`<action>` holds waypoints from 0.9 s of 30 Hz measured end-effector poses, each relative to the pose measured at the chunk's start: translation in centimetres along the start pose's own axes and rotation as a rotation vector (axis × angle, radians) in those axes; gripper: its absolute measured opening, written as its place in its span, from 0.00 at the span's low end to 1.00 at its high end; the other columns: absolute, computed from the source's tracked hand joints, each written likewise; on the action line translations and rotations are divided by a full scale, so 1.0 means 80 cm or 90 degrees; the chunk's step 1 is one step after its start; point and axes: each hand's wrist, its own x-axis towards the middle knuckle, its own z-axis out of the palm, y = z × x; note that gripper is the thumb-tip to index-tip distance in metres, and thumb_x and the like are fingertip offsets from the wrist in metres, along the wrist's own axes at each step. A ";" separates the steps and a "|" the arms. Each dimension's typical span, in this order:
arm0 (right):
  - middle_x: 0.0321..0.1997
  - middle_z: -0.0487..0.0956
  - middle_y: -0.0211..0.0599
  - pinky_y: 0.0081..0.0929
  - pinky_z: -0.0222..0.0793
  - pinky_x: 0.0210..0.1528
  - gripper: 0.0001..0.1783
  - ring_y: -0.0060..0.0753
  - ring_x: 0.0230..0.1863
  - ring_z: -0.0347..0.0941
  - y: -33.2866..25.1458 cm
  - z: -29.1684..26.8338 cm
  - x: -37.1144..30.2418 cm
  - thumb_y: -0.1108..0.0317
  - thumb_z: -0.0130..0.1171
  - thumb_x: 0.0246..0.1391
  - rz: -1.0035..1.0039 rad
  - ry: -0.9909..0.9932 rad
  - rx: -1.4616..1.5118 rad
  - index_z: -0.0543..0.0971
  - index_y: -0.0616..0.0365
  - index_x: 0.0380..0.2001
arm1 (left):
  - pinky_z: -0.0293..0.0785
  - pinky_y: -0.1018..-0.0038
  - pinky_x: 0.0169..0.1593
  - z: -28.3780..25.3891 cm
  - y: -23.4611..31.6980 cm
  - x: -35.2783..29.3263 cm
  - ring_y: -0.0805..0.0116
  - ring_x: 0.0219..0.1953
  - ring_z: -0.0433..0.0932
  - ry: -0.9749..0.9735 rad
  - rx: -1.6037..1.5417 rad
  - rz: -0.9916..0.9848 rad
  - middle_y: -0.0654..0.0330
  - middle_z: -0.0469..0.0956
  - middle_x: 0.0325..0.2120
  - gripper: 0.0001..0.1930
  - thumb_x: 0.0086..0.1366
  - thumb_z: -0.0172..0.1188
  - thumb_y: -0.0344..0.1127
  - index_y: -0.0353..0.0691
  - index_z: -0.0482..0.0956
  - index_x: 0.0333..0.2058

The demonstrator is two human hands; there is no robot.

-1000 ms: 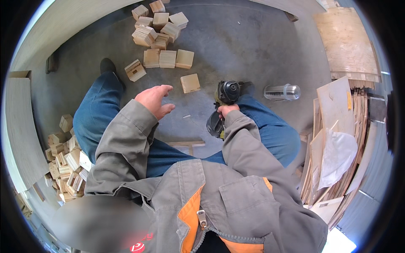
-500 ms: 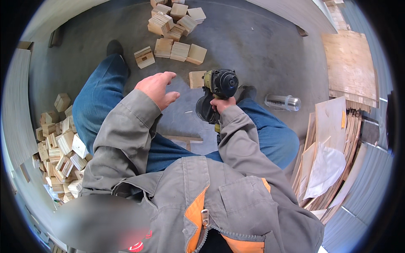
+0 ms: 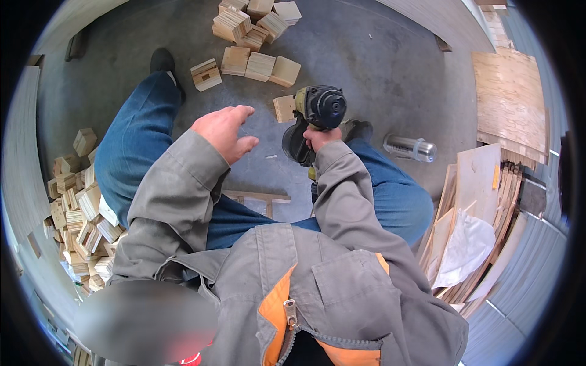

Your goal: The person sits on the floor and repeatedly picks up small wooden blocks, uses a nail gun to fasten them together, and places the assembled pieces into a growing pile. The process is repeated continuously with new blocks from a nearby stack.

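Observation:
My right hand (image 3: 321,137) is wrapped round the grip of a black and olive-green nail gun (image 3: 323,108) with a round drum magazine on its side. The tool's round black cap faces up, and its nose is hidden. A wooden block (image 3: 284,109) lies on the floor just left of the tool, partly covered by it. My left hand (image 3: 226,133) hovers over the floor left of the nail gun, empty, thumb apart from the fingers. Ahead of it sit a separate block with a slotted side (image 3: 206,75) and a short row of plywood blocks (image 3: 260,66).
More blocks (image 3: 244,24) are heaped farther ahead. A large pile of blocks (image 3: 85,213) lies left of my left leg. On the right are a steel flask (image 3: 410,147), leaning boards (image 3: 476,177) and a white bag (image 3: 467,250). A wooden frame piece (image 3: 262,197) lies between my legs.
My left leg has shifted slightly outward to the left. The nail gun and both hands stay in nearly the same place, with my left hand still empty.

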 end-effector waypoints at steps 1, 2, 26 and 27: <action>0.21 0.79 0.36 0.31 0.69 0.20 0.06 0.31 0.18 0.75 0.005 -0.007 0.000 0.80 0.66 0.41 -0.007 0.016 0.030 0.80 0.63 0.25 | 0.75 0.63 0.55 0.001 0.001 0.002 0.51 0.52 0.79 -0.001 -0.002 0.001 0.48 0.79 0.50 0.28 0.59 0.67 0.42 0.39 0.74 0.56; 0.21 0.79 0.36 0.31 0.69 0.20 0.06 0.31 0.18 0.75 0.010 -0.014 -0.003 0.80 0.66 0.41 -0.015 0.032 0.060 0.80 0.63 0.25 | 0.75 0.63 0.55 0.002 0.002 0.004 0.51 0.52 0.79 -0.002 -0.004 0.003 0.49 0.79 0.50 0.28 0.59 0.67 0.42 0.39 0.74 0.56; 0.21 0.81 0.41 0.31 0.75 0.24 0.09 0.32 0.18 0.77 0.209 -0.057 0.061 0.68 0.63 0.48 0.189 -0.131 -0.227 0.80 0.65 0.26 | 0.73 0.62 0.58 0.137 -0.014 0.130 0.52 0.55 0.77 -0.167 0.159 -0.110 0.52 0.79 0.49 0.32 0.54 0.70 0.44 0.41 0.73 0.58; 0.21 0.81 0.41 0.31 0.75 0.24 0.09 0.32 0.18 0.77 0.202 -0.059 0.058 0.68 0.63 0.48 0.225 -0.122 -0.214 0.80 0.65 0.26 | 0.72 0.62 0.59 0.154 -0.017 0.144 0.52 0.56 0.75 -0.148 0.157 -0.094 0.52 0.78 0.51 0.33 0.53 0.70 0.43 0.42 0.73 0.58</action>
